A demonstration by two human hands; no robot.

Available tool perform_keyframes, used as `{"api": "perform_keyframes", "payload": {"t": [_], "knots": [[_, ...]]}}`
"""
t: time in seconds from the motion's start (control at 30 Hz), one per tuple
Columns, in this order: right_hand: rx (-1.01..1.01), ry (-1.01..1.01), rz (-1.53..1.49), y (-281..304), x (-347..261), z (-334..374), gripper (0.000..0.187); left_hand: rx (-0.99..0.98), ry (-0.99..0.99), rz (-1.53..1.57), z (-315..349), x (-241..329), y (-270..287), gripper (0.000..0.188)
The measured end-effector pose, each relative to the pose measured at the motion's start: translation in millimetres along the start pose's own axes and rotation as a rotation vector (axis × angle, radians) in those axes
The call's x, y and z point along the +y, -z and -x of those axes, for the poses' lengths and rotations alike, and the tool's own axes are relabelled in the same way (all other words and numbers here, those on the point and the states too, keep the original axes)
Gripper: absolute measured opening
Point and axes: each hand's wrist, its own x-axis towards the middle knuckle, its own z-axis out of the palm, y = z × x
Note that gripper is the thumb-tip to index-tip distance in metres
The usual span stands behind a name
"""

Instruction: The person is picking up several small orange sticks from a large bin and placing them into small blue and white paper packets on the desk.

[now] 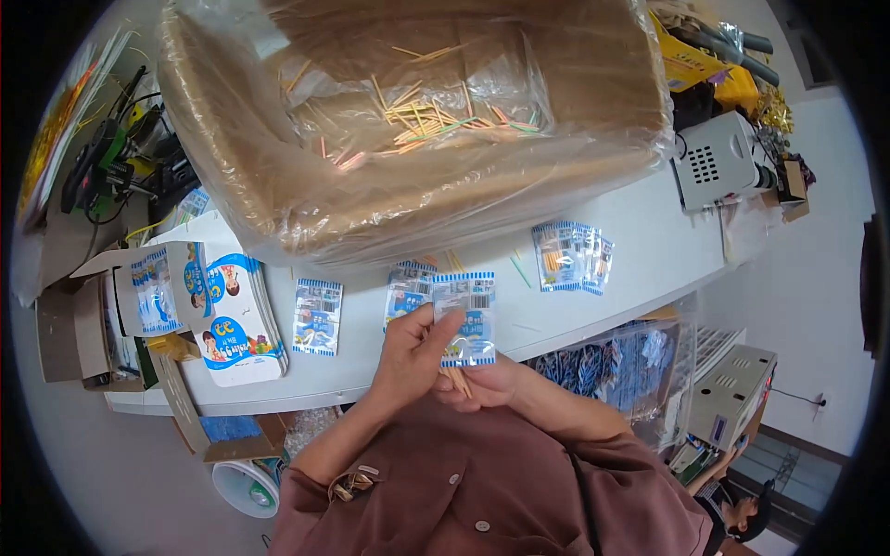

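Both hands meet just above the person's chest, the left hand [414, 352] pinching a small blue-and-white packet [466, 320] by its side while the right hand [482, 385] closes around thin sticks [461, 381] beneath it.
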Motion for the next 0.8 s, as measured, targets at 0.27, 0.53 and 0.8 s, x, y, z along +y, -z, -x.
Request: {"api": "perform_keyframes", "payload": {"t": [0.27, 0.53, 0.8], "knots": [[0.535, 0.997, 0.829, 11, -56, -2, 0.028, 0.347, -0.443, -0.275, 5, -3, 16, 0.018], [0.729, 1.134, 1.377, 69, -63, -10, 0.011, 0.334, -0.145, 0.056, 4, -13, 26, 0.017], [0.685, 1.181, 1.308, 64, -63, -12, 0.013, 0.331, -0.075, 0.154, -3, -10, 18, 0.016]]}}
